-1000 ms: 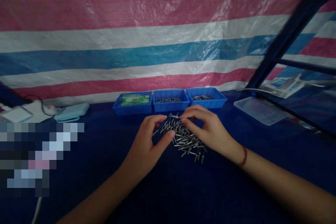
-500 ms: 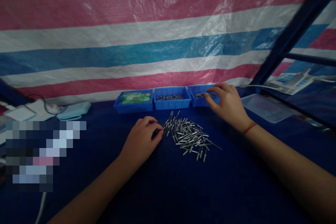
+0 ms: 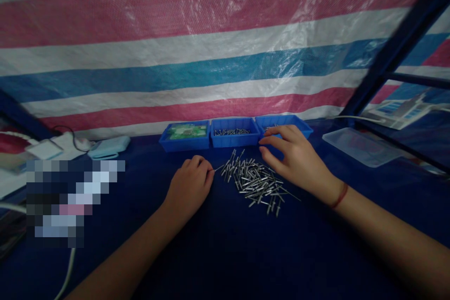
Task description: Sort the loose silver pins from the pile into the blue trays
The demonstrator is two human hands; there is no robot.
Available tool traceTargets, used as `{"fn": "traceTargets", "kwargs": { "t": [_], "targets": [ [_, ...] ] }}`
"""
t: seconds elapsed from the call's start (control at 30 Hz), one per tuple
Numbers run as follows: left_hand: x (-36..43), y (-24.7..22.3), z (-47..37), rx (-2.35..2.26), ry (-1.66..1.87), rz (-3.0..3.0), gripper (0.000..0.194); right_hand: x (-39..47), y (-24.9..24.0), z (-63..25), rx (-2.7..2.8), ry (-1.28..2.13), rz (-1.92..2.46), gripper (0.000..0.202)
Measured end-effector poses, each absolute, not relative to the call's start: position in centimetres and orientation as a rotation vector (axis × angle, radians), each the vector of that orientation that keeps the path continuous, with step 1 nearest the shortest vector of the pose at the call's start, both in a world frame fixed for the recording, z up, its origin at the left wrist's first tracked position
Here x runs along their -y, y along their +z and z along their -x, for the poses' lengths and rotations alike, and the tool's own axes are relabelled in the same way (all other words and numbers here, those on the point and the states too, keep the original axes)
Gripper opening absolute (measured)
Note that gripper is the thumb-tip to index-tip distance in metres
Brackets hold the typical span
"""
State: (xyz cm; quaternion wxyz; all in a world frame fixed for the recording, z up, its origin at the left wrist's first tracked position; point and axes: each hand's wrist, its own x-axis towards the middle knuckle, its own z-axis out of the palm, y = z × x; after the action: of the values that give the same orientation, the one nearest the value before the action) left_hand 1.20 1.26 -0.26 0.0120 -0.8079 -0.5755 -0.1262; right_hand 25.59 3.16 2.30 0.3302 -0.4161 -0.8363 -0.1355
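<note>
A loose pile of silver blind rivets lies on the dark blue tabletop. Just left of the pile, my left hand is closed in a pinch on a rivet, whose thin pin sticks out toward the heap; the rest of it is hidden by the fingers. My right hand hovers over the pile's right side, fingers apart and holding nothing. It partly covers the right blue bin, where a few rivets show. More rivets fill the bottom of the middle blue bin.
The left blue bin holds green-and-white packets. A clear plastic lid lies at the right by a dark metal frame. A light blue case, white adapters and cables sit at the left. Striped sheeting hangs behind.
My right hand has come back from the right bin toward the pile. My left hand's fingers have closed together, and a rivet pin now protrudes from them. The view has shifted slightly.
</note>
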Motion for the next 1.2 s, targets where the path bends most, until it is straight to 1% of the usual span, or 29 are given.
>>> {"fn": "traceTargets", "kwargs": {
  "t": [0.07, 0.13, 0.23, 0.3, 0.37, 0.47, 0.6, 0.77, 1.0, 1.2],
  "targets": [
    [-1.3, -0.3, -1.2, 1.782, -0.465, 2.515, 0.020, -2.9, 2.2, -25.2, 2.198, -0.291, 1.058, 0.021],
    [-1.2, -0.2, -1.5, 1.782, -0.645, 2.554, 0.020, -2.4, 2.0, -24.5, 2.186, -0.162, 1.027, 0.018],
    [-0.7, 0.1, -2.4, 1.783, -1.000, 2.692, 0.018, -1.4, 1.7, -23.3, 2.115, 0.149, 0.999, 0.015],
    [-0.1, 0.2, -3.1, 1.793, -1.175, 2.754, 0.017, -0.7, 1.6, -22.6, 2.047, 0.355, 0.987, 0.016],
    [0.5, 0.3, -3.6, 1.795, -1.280, 2.795, 0.016, -0.2, 1.6, -22.0, 1.972, 0.506, 0.956, 0.015],
    [1.2, 0.4, -4.0, 1.779, -1.354, 2.870, 0.016, 0.3, 1.7, -21.7, 1.877, 0.639, 0.888, 0.010],
    [1.5, 0.5, -4.2, 1.768, -1.386, 2.972, 0.017, 0.4, 1.9, -21.7, 1.825, 0.722, 0.835, 0.005],
    [1.6, 0.8, -4.4, 1.754, -1.463, 3.067, 0.026, 0.6, 2.1, -21.6, 1.815, 0.740, 0.826, 0.004],
    [1.7, 0.6, -4.5, 1.673, -1.518, 3.095, 0.019, 0.8, 2.3, -21.5, 1.814, 0.729, 0.830, 0.005],
    [1.6, 0.4, -4.5, 1.744, -1.521, 3.040, 0.015, 1.0, 2.4, -21.5, 1.825, 0.660, 0.821, 0.010]
  ]
}}
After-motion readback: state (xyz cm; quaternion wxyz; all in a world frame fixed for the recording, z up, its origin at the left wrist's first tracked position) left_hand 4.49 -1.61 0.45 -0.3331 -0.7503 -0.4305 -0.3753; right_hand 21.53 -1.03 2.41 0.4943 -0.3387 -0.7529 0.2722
